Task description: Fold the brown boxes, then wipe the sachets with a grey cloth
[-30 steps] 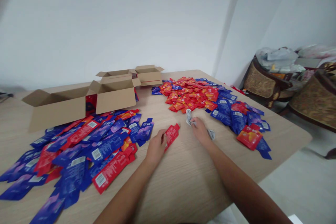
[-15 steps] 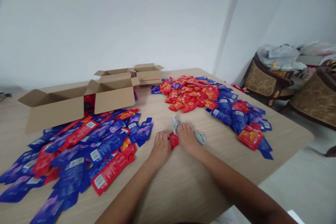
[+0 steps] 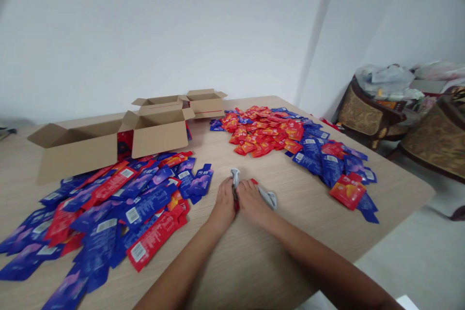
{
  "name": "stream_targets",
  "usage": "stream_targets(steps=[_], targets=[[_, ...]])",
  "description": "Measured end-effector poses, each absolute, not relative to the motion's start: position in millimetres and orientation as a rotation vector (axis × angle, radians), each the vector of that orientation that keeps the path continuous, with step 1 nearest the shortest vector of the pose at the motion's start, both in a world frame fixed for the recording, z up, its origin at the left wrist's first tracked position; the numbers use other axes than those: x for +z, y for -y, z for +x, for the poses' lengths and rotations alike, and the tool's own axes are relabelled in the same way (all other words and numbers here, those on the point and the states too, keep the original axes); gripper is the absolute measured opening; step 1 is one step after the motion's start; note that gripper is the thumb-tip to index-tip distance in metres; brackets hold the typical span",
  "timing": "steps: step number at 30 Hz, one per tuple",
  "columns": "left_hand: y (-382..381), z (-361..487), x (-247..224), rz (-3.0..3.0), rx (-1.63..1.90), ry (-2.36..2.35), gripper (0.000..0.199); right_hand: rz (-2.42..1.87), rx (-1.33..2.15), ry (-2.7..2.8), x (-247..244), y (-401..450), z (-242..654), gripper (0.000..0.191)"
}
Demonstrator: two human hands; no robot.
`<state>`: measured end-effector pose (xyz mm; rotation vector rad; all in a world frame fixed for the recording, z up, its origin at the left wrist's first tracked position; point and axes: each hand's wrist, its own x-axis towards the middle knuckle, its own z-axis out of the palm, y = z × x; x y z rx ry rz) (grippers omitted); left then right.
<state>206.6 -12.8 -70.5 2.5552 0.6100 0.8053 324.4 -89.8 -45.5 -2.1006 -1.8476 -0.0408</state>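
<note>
Near the table's middle, my right hand [image 3: 250,199] is closed on a grey cloth [image 3: 269,198], pressing it over a red packet [image 3: 255,181] that is mostly hidden. My left hand [image 3: 225,199] lies right beside it, fingers curled against the packet's left side. Part of the cloth sticks up between the hands, and another part shows right of my right hand. To the left spreads a pile of blue and red packets [image 3: 138,210]. Further back lies a heap of small red sachets [image 3: 267,131], with blue packets [image 3: 308,155] along its right side.
Open cardboard boxes [image 3: 160,133] stand along the back left of the wooden table [image 3: 290,247], near the wall. Beyond the table's right edge are patterned chairs [image 3: 359,111] with plastic bags [image 3: 387,80] on them.
My right hand has moved left with the cloth, across the red packet, and now meets my left hand. The packet is more covered than before.
</note>
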Motion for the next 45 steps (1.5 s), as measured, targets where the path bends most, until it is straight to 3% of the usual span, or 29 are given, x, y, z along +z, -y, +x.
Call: stream_targets(steps=[5, 9, 12, 18, 21, 26, 32, 37, 40, 45], targets=[[25, 202, -46, 2.911, 0.473, -0.374, 0.056, -2.616, -0.25, 1.368, -44, 94, 401, 0.027], [20, 197, -37, 3.014, 0.448, -0.561, 0.042, -2.649, -0.473, 1.165, -43, 100, 432, 0.029], [-1, 187, -34, 3.042, 0.498, -0.911, 0.041, -2.468, -0.526, 1.329, -37, 82, 427, 0.041], [-49, 158, -40, 2.943, 0.281, -1.349, 0.044, -2.433, -0.185, 1.724, -17, 5, 428, 0.054], [-61, 146, -39, 2.941, 0.23, -1.47, 0.047, -2.51, -0.093, 1.77, -17, -12, 424, 0.055], [-64, 140, -27, 2.941, 0.29, -1.64, 0.048, -2.564, -0.281, 1.824, -37, 18, 363, 0.05], [-15, 180, -31, 2.923, 0.374, -1.102, 0.045, -2.274, -0.086, 1.967, -22, 87, 304, 0.043], [28, 204, -44, 2.854, 0.334, -0.745, 0.053, -2.542, -0.339, 1.484, -18, 114, 381, 0.046], [24, 202, -45, 2.815, 0.37, -0.666, 0.047, -2.684, -0.26, 1.292, -33, 122, 437, 0.042], [9, 198, -45, 2.652, 0.545, -0.59, 0.05, -2.425, -0.167, 1.374, -35, 124, 432, 0.035]])
